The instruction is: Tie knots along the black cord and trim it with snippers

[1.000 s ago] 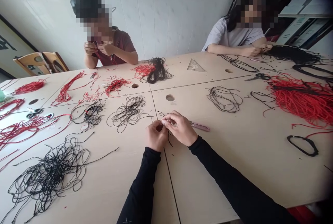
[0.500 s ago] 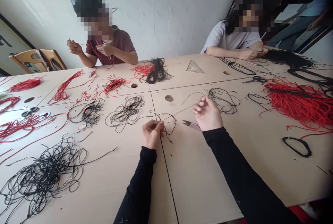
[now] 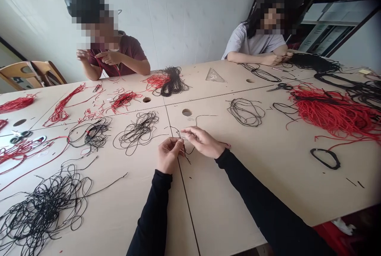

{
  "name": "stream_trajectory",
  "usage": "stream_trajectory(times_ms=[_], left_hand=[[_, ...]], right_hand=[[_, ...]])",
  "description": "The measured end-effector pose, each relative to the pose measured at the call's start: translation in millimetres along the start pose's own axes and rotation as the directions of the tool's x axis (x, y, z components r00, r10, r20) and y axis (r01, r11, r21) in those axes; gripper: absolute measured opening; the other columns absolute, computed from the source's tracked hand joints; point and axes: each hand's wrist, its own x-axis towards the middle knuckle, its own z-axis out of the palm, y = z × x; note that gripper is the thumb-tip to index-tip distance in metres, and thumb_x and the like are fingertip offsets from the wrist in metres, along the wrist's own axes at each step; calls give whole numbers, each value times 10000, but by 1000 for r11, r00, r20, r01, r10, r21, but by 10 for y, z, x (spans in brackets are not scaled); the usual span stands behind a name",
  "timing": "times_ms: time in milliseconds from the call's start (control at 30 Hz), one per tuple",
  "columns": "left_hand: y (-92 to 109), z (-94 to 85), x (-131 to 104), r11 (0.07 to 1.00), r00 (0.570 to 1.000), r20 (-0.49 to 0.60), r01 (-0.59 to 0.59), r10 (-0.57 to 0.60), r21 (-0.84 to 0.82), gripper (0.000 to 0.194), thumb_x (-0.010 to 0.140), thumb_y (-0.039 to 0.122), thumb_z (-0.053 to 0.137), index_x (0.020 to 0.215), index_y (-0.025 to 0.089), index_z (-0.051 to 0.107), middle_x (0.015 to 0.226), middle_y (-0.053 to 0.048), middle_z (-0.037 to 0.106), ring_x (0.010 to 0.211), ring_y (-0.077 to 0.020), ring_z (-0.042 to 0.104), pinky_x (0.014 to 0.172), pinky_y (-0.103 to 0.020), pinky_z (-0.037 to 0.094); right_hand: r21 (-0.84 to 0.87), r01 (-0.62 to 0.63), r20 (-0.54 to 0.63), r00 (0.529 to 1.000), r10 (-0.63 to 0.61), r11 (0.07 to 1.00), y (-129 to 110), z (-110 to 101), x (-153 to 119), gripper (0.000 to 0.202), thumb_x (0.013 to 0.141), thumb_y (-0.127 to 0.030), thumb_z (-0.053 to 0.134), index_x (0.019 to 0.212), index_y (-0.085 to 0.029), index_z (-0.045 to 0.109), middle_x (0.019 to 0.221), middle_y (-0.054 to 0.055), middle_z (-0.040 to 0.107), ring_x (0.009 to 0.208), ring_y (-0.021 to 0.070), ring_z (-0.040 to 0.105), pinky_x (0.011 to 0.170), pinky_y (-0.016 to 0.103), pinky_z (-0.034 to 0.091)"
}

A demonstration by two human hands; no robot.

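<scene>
My left hand is closed near the middle of the table, thumb and forefinger pinching a thin black cord. Short dark ends hang below those fingertips. My right hand reaches in from the right, its fingers stretched out beside the left fingertips. A loose thin strand curves up from behind the right hand and lies over the tabletop. Under the right wrist the purplish handle end of thread snips peeks out; the rest is hidden.
Black cord tangles lie at left, with another coil beyond my right hand. Red cords, black-handled scissors and a black loop are at right. A clear triangle ruler lies farther back. Two people sit opposite, handling cords.
My right hand has come down and left to meet the left hand, and the strand stretched between them has gone slack. The view has shifted rightward. The person at left has drawn their hands together.
</scene>
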Motion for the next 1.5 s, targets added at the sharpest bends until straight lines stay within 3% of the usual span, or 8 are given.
stream_trajectory(times_ms=[67,267,567,1033,1233,1400,1500], left_hand=[[-6,-4,1,1000,1000,-4,1,-1,2,292,660,388,739,706,132,607,584,-12,607,507,-108,569,497,-237,489],[-8,-2,-3,1000,999,-18,27,-28,-10,313,652,400,748,707,133,593,590,-7,607,521,-124,607,535,-246,500],[-13,7,-4,998,999,-4,35,-35,47,333,680,419,722,757,110,626,598,-14,618,545,-124,611,550,-244,512],[-3,4,-3,999,997,-60,45,-44,8,348,651,431,736,715,111,614,620,-14,616,521,-121,607,530,-256,522],[-16,-3,9,998,995,-95,29,-33,-50,345,656,428,734,706,115,598,616,-7,600,520,-124,604,531,-267,522],[-44,-24,24,999,994,-107,12,-17,-50,335,680,431,714,703,120,592,605,-9,593,530,-123,594,516,-255,509],[-45,-25,23,999,993,-118,0,-5,-48,332,682,431,712,702,127,583,600,-3,583,527,-127,589,517,-268,517]], right_hand=[[12,-7,37,999,6,1000,-2,8,-3,205,873,-326,490,872,-159,609,980,79,640,900,174,595,836,312,468],[79,-24,-47,998,28,997,-63,-62,-19,233,872,-369,492,846,-155,578,799,29,614,758,147,573,752,282,456],[-20,-46,-50,998,45,999,-55,10,-22,196,824,-319,540,790,-148,629,712,12,596,645,124,488,628,246,412],[-41,-44,-36,998,42,998,-41,36,-22,192,836,-305,530,821,-156,650,762,32,642,696,147,552,676,278,450],[-195,76,-191,975,-114,978,-41,34,-18,105,794,-264,584,848,-183,622,864,49,607,838,178,540,795,316,434],[-202,56,-41,997,-66,978,-11,61,-29,122,796,-265,580,842,-177,651,758,19,566,700,140,512,674,268,429],[-177,12,-18,1000,-15,984,-20,66,-45,137,810,-286,557,812,-173,634,685,-3,552,611,120,487,584,243,405]])
